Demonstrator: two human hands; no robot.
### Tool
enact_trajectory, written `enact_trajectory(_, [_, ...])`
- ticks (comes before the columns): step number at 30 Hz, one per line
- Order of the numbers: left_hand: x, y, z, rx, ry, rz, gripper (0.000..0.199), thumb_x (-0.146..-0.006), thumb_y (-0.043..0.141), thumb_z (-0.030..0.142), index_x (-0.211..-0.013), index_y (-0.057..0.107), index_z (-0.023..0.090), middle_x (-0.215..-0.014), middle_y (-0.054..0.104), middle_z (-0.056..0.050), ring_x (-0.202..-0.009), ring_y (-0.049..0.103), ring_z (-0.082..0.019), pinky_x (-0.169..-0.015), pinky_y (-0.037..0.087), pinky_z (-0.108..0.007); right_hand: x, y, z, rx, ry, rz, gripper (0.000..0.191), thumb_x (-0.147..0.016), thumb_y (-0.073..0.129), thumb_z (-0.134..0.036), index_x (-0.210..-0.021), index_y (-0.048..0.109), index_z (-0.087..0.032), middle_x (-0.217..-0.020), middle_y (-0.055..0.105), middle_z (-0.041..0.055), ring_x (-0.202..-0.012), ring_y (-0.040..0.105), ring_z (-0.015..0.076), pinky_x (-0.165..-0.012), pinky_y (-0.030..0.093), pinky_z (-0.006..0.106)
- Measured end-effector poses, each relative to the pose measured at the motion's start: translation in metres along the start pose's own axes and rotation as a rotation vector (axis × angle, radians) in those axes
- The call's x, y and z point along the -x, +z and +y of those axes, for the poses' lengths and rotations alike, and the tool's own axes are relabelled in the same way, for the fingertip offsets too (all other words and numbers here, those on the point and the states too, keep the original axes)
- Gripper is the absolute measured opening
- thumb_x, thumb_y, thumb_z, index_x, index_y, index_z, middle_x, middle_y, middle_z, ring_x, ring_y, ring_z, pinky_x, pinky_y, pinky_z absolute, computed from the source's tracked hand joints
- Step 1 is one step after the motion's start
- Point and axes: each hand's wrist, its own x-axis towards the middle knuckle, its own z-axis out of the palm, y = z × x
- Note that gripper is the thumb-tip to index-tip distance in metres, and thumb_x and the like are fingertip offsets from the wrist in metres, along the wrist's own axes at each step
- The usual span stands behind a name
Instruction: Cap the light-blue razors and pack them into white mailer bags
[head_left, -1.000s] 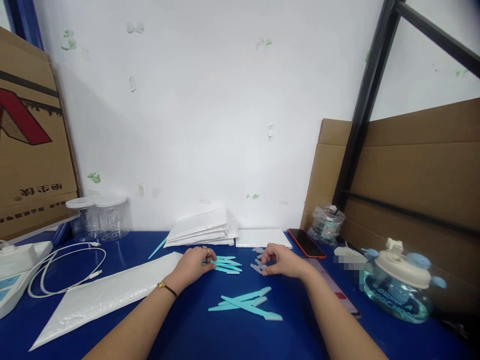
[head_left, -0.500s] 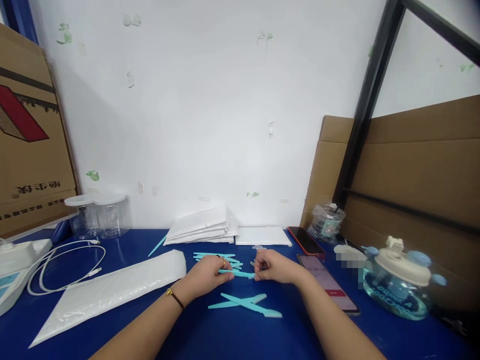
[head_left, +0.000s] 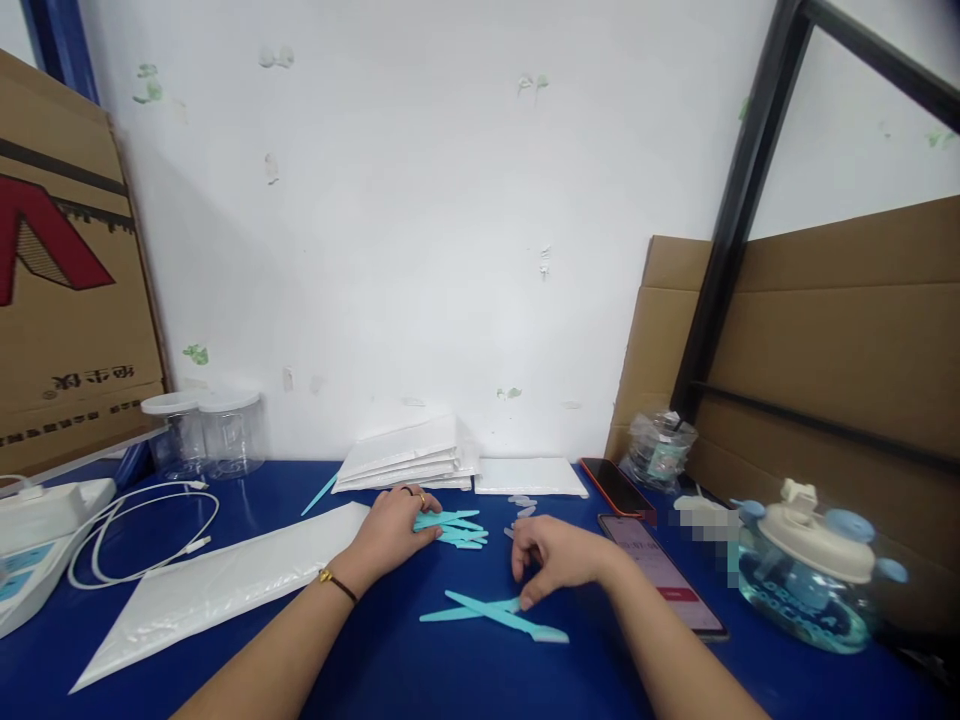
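Note:
A small pile of turquoise eyebrow razors lies mid-table. My left hand is curled over the pile's left end, with razor handles between its thumb and fingers; how many it grips is hidden. Nearer to me, two more eyebrow razors lie crossed on the table. Above their right part hovers my right hand, fingers bent, thumb and forefinger apart, nothing held. The thumb tip is at the end of the rear razor. Several small clear plastic pieces are scattered just beyond my right hand.
White padded mailers are stacked by the wall, and a long white mailer lies at left near a white cable. Two phones and a water bottle stand at right. Clear jars are back left.
My left hand has shifted left and back onto the pile with the razor it held. My right hand has let go of that razor's end and come down toward the crossed pair.

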Motion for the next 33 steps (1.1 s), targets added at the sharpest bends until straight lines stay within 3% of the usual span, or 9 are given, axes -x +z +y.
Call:
enact_trajectory(4, [0.004, 0.005, 0.016, 0.167, 0.06, -0.112, 0.027, -0.08, 0.052, 0.045, -0.088, 0.067, 0.024, -0.089, 0.064, -0.001, -0.08, 0.056, -0.016, -0.069, 0.039, -0.024, -0.006, 0.008, -0.007, 0.021, 0.008, -0.045, 0.021, -0.063, 0.075, -0.035, -0.073, 0.069, -0.018, -0.076, 0.052, -0.0023, -0.064, 0.047, 0.0093, -0.053, 0.034, 0.019])
enact_trajectory(7, [0.008, 0.01, 0.027, 0.228, 0.095, -0.21, 0.032, -0.082, 0.049, 0.049, -0.087, 0.067, 0.023, -0.084, 0.066, 0.0, -0.072, 0.056, -0.015, -0.062, 0.037, -0.022, -0.009, 0.01, -0.009, 0.022, 0.014, 0.036, 0.017, -0.067, 0.073, -0.032, -0.074, 0.067, -0.018, -0.079, 0.051, -0.002, -0.064, 0.046, 0.0085, -0.053, 0.034, 0.019])
enact_trajectory(11, [0.007, 0.012, 0.032, 0.178, 0.145, -0.227, 0.026, -0.081, 0.051, 0.043, -0.08, 0.067, 0.023, -0.078, 0.067, 0.001, -0.074, 0.057, -0.015, -0.063, 0.035, -0.022, -0.013, 0.011, -0.009, 0.047, -0.013, 0.177, 0.014, -0.07, 0.071, -0.028, -0.076, 0.065, -0.018, -0.081, 0.052, -0.0013, -0.067, 0.048, 0.0098, -0.057, 0.036, 0.019])
enact_trajectory(17, [-0.002, 0.003, 0.011, 0.094, 0.015, -0.137, 0.025, -0.08, 0.05, 0.041, -0.078, 0.067, 0.023, -0.082, 0.068, 0.001, -0.077, 0.058, -0.017, -0.066, 0.035, -0.024, -0.011, 0.0, 0.018, 0.095, 0.154, 0.358, 0.004, -0.07, 0.067, -0.02, -0.07, 0.064, -0.017, -0.081, 0.056, 0.0007, -0.07, 0.054, 0.013, -0.061, 0.039, 0.021])
enact_trajectory(21, [-0.002, 0.002, -0.003, 0.051, -0.039, -0.124, 0.026, -0.08, 0.049, 0.042, -0.082, 0.067, 0.023, -0.085, 0.066, -0.001, -0.081, 0.058, -0.018, -0.068, 0.037, -0.025, -0.002, -0.009, 0.023, 0.104, 0.25, 0.433, 0.013, -0.066, 0.071, -0.027, -0.073, 0.066, -0.017, -0.084, 0.059, 0.0022, -0.072, 0.055, 0.0147, -0.062, 0.04, 0.022])
enact_trajectory(23, [-0.001, 0.005, -0.005, 0.003, -0.022, -0.1, 0.023, -0.078, 0.053, 0.04, -0.089, 0.067, 0.025, -0.089, 0.066, -0.001, -0.087, 0.057, -0.02, -0.074, 0.037, -0.027, 0.005, -0.012, 0.015, -0.003, 0.232, 0.325, 0.018, -0.067, 0.07, -0.033, -0.074, 0.066, -0.017, -0.078, 0.061, 0.0022, -0.067, 0.055, 0.014, -0.058, 0.039, 0.021])
enact_trajectory(25, [0.0, 0.007, -0.002, -0.028, -0.01, -0.065, 0.027, -0.075, 0.059, 0.039, -0.097, 0.065, 0.027, -0.093, 0.064, -0.002, -0.092, 0.055, -0.021, -0.08, 0.037, -0.03, 0.011, -0.012, 0.003, -0.1, 0.196, 0.102, 0.026, -0.063, 0.073, -0.039, -0.074, 0.068, -0.016, -0.068, 0.061, 0.0003, -0.06, 0.054, 0.0126, -0.052, 0.037, 0.02])
enact_trajectory(28, [0.003, 0.006, 0.01, 0.026, 0.018, -0.06, 0.027, -0.074, 0.06, 0.04, -0.097, 0.065, 0.026, -0.096, 0.063, -0.002, -0.094, 0.054, -0.021, -0.082, 0.037, -0.03, 0.015, -0.008, -0.014, -0.058, 0.175, -0.182, 0.035, -0.048, 0.081, -0.04, -0.071, 0.07, -0.018, -0.058, 0.058, -0.0035, -0.051, 0.051, 0.0108, -0.046, 0.034, 0.019])
enact_trajectory(33, [0.014, 0.0, 0.041, 0.203, 0.217, -0.237, 0.024, -0.08, 0.054, 0.044, -0.091, 0.066, 0.026, -0.092, 0.065, -0.001, -0.087, 0.056, -0.017, -0.074, 0.04, -0.024, 0.008, 0.004, -0.027, 0.06, 0.164, -0.184, 0.014, -0.058, 0.076, -0.029, -0.067, 0.069, -0.02, -0.056, 0.057, -0.0043, -0.048, 0.049, 0.0095, -0.044, 0.031, 0.019])
